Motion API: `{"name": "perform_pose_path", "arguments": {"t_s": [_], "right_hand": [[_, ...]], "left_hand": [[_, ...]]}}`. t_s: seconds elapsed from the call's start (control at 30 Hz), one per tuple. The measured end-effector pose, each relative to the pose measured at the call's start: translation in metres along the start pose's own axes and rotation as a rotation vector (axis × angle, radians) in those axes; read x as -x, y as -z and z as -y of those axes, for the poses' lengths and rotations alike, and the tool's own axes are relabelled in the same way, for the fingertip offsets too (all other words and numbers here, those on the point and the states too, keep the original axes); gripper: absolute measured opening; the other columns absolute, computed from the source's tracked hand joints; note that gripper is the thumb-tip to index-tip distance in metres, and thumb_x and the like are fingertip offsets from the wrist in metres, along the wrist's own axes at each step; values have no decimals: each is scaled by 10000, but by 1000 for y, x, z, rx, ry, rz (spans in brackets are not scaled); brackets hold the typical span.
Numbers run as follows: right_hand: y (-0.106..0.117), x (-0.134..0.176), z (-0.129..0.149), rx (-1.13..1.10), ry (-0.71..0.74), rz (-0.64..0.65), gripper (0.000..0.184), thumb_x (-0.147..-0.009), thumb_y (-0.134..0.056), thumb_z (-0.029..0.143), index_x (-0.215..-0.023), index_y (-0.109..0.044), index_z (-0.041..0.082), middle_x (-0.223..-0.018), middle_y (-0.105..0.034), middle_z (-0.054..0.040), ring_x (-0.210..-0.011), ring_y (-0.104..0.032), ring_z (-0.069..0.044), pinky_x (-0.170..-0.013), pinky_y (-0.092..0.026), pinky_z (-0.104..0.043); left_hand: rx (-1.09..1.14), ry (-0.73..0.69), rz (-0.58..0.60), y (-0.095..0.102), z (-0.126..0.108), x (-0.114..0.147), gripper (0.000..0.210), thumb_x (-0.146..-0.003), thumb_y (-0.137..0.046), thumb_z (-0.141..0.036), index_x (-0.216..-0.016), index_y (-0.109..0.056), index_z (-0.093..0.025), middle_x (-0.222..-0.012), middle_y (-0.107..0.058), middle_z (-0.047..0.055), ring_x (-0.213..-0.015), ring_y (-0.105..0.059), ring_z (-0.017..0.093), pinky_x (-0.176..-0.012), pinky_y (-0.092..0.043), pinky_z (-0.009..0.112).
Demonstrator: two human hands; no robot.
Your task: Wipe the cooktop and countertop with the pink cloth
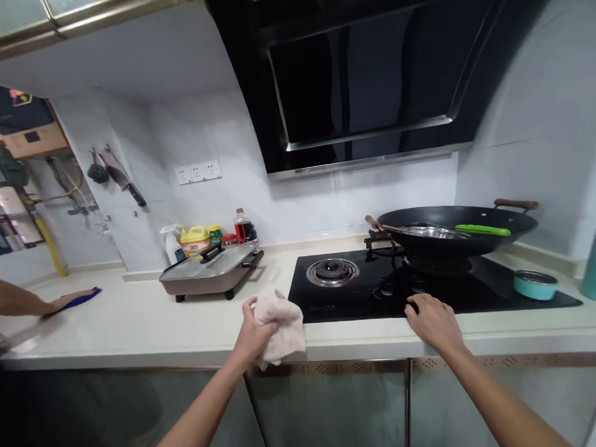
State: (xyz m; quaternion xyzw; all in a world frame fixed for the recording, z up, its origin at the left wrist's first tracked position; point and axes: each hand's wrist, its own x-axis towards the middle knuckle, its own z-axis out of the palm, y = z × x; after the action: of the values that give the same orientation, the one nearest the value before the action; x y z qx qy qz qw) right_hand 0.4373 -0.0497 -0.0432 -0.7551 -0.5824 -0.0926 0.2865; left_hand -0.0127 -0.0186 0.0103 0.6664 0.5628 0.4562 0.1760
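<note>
A pale pink cloth (281, 324) is bunched in my left hand (253, 334), held over the front edge of the white counter left of the cooktop. My right hand (434, 321) holds nothing; its fingers are apart and slightly bent at the front edge of the black gas cooktop (351, 305), close to the control knobs (418, 288). On the cooktop's right burner sits a large black wok (457, 243) with a metal utensil and a green-handled tool in it. The left burner (332, 273) is bare.
An electric pan with a glass lid (208, 273) stands on the counter, bottles (196, 238) behind it. At far left a co-worker's hand (59, 305) presses a blue cloth (79, 297). A turquoise bowl (535, 287) sits at right. The range hood (365, 82) hangs low overhead.
</note>
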Motion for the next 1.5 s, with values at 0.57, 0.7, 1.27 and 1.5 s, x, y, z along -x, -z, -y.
{"name": "perform_pose_path", "arguments": {"t_s": [0.57,0.7,1.27,1.5], "right_hand": [[5,1,6,-4,19,-25,354,-999,-409,276,-1172,-704,186,-1273,-709,-114,-1221,-607,-268,-1084,-354,-445],[9,1,8,-16,31,-25,355,-1003,-403,263,-1165,-706,174,-1251,-711,-118,-1213,-613,-270,-1076,-363,-447],[6,-1,4,9,69,-66,279,-1011,-451,247,-1126,-703,211,-1291,-688,-120,-1206,-602,-283,-1079,-375,-463],[7,-3,4,-17,67,-67,241,-1002,-472,229,-1101,-693,225,-1285,-681,-116,-1225,-583,-298,-1083,-380,-500]], "left_hand": [[-768,-76,317,-84,-31,-70,776,-913,-392,-772,-1555,-514,-352,-1662,-430,159,-1482,-416,485,-1141,-314,686],[-812,-115,311,-105,-42,-83,798,-907,-420,-754,-1548,-535,-293,-1654,-430,182,-1444,-456,495,-1126,-354,649],[-661,-575,491,-280,-140,-117,554,-1053,-344,-483,-1516,-536,-245,-1615,-483,136,-1454,-438,361,-1202,-308,546],[-649,-477,536,-352,-166,-166,739,-976,-382,-688,-1636,-344,-357,-1741,-279,101,-1565,-227,457,-1210,-148,704]]}}
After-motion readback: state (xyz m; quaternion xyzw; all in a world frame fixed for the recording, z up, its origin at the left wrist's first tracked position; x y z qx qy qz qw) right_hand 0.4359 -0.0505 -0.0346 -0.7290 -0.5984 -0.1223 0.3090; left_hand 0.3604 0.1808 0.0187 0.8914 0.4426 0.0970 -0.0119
